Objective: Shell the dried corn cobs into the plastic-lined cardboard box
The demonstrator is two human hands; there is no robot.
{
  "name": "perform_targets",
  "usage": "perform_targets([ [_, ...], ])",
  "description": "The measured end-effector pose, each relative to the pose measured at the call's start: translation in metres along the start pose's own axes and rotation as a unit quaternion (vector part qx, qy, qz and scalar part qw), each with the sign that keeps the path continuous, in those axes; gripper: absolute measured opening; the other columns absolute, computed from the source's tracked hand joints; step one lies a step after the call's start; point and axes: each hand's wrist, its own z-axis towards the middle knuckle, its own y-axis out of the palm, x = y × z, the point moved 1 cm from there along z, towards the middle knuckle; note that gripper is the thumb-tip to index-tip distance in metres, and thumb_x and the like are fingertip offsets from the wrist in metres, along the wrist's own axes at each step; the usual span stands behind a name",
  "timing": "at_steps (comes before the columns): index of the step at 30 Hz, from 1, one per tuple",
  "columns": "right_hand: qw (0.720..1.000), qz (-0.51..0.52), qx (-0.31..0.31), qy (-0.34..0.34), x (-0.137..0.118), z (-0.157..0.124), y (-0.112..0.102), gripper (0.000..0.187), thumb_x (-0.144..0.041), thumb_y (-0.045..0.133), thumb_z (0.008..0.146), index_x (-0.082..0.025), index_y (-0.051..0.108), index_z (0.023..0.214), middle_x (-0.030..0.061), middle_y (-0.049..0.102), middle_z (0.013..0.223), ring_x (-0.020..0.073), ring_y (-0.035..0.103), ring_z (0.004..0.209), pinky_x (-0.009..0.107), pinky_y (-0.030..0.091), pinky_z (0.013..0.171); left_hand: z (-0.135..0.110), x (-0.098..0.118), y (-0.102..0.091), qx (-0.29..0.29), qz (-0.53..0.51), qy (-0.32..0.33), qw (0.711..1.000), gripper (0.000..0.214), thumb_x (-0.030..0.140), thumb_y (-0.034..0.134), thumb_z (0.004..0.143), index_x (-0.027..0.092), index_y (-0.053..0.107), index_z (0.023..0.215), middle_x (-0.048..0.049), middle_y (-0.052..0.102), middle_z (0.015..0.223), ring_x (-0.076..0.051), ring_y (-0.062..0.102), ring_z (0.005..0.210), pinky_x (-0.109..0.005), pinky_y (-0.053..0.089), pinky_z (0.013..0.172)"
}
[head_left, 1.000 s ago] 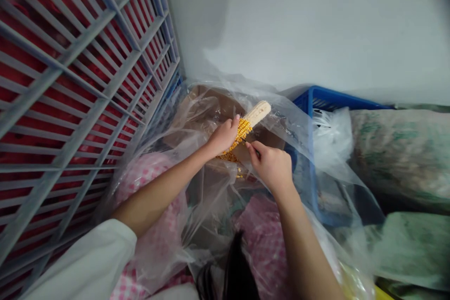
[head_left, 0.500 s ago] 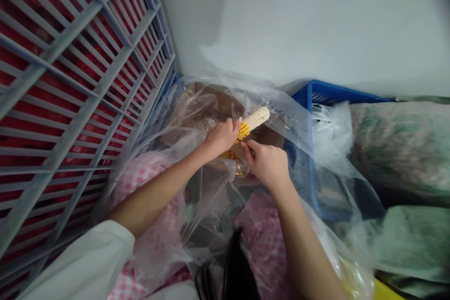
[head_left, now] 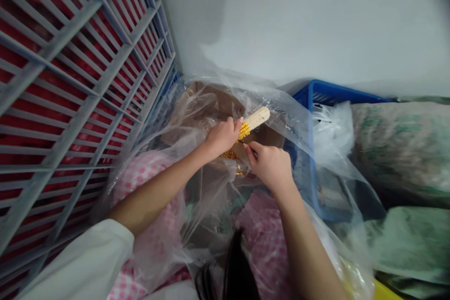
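My left hand [head_left: 223,137] is wrapped round a corn cob [head_left: 257,118]. Its far end is stripped pale, while yellow kernels still cover the part by my fingers. In my closed right hand [head_left: 271,164] is a thin, pointed dark tool [head_left: 241,141], its tip against the kernels just below my left fingers. My fist hides most of its handle, so its exact kind is unclear. Loose corn kernels [head_left: 229,154] lie below the cob, inside a clear plastic bag [head_left: 211,197] spread over a cardboard box [head_left: 225,98].
A slatted grey crate [head_left: 94,98] with red contents rises on the left. To the right, a blue crate [head_left: 311,103] holds a white plastic bag [head_left: 332,129], with a large stuffed sack [head_left: 401,145] beside it. A pale wall [head_left: 298,23] stands behind the box.
My right hand has shifted slightly right and down, drawing the tool back a little from the cob. The left hand and the cob have hardly moved.
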Motion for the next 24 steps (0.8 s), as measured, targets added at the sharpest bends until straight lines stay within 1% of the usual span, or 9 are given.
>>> perform_targets([
  [9,1.000,0.000,0.004,-0.001,-0.002,0.004,0.005,0.039,-0.040,0.030,0.088,-0.022,0.063,0.077,0.0053,0.063,0.062,0.0152,0.057,0.053,0.024,0.018,0.048,-0.002,0.002,0.006,0.000,-0.018,-0.001,1.000,0.058,0.049,0.010,0.087,0.012,0.053,0.099,-0.0175,0.065,0.088,-0.025,0.062,0.085,-0.032,0.042,0.073],
  [12,1.000,0.003,0.018,-0.022,-0.005,0.006,0.013,0.039,-0.036,0.029,0.089,-0.020,0.062,0.077,0.0058,0.064,0.062,0.0134,0.055,0.051,0.025,0.017,0.049,0.000,-0.001,0.008,0.003,-0.067,-0.009,0.998,0.058,0.048,0.011,0.087,0.012,0.055,0.096,-0.0175,0.065,0.088,-0.026,0.061,0.088,-0.034,0.042,0.075],
  [14,0.999,0.022,0.029,-0.038,-0.005,0.008,0.017,0.040,-0.036,0.027,0.089,-0.019,0.062,0.078,0.0054,0.065,0.064,0.0115,0.054,0.051,0.025,0.015,0.049,0.003,-0.006,0.009,0.004,-0.137,-0.012,0.991,0.059,0.050,0.012,0.087,0.012,0.057,0.091,-0.0172,0.065,0.091,-0.026,0.060,0.091,-0.035,0.041,0.077],
  [16,0.997,0.047,0.044,-0.046,-0.002,0.011,0.020,0.041,-0.037,0.026,0.089,-0.020,0.062,0.079,0.0040,0.065,0.064,0.0104,0.053,0.051,0.025,0.015,0.049,0.007,-0.011,0.011,-0.019,-0.247,-0.020,0.969,0.059,0.052,0.015,0.086,0.013,0.060,0.086,-0.0145,0.066,0.090,-0.024,0.060,0.090,-0.033,0.042,0.077],
  [19,0.993,0.075,0.064,-0.063,0.004,0.013,0.018,0.041,-0.040,0.027,0.089,-0.021,0.062,0.079,0.0019,0.064,0.063,0.0098,0.054,0.052,0.024,0.015,0.049,0.011,-0.015,0.015,-0.123,-0.410,-0.048,0.902,0.058,0.052,0.018,0.085,0.014,0.061,0.082,-0.0094,0.067,0.078,-0.020,0.062,0.075,-0.030,0.046,0.067],
  [20,0.992,0.079,0.068,-0.070,0.006,0.013,0.016,0.041,-0.041,0.027,0.089,-0.021,0.062,0.079,0.0014,0.064,0.062,0.0097,0.053,0.052,0.024,0.015,0.049,0.012,-0.016,0.015,-0.154,-0.440,-0.052,0.883,0.058,0.052,0.018,0.085,0.014,0.061,0.083,-0.0085,0.067,0.075,-0.019,0.062,0.071,-0.029,0.046,0.065],
  [21,0.991,0.080,0.070,-0.077,0.008,0.012,0.014,0.041,-0.042,0.028,0.089,-0.021,0.062,0.078,0.0011,0.064,0.062,0.0095,0.053,0.052,0.024,0.015,0.049,0.012,-0.016,0.015,-0.170,-0.450,-0.050,0.875,0.058,0.053,0.018,0.085,0.015,0.062,0.084,-0.0082,0.067,0.075,-0.019,0.062,0.070,-0.029,0.046,0.064],
  [22,0.991,0.078,0.071,-0.081,0.010,0.011,0.012,0.041,-0.042,0.029,0.089,-0.021,0.061,0.077,0.0010,0.064,0.061,0.0094,0.053,0.051,0.024,0.015,0.049,0.012,-0.016,0.014,-0.168,-0.440,-0.042,0.881,0.058,0.053,0.018,0.085,0.015,0.062,0.084,-0.0084,0.068,0.076,-0.019,0.062,0.071,-0.029,0.046,0.065],
  [24,0.992,0.071,0.074,-0.077,0.013,0.008,0.009,0.041,-0.042,0.030,0.089,-0.021,0.061,0.073,0.0007,0.063,0.059,0.0094,0.052,0.050,0.024,0.015,0.049,0.013,-0.017,0.009,-0.106,-0.366,-0.015,0.924,0.058,0.054,0.020,0.084,0.015,0.062,0.083,-0.0102,0.068,0.083,-0.021,0.062,0.080,-0.030,0.045,0.072],
])
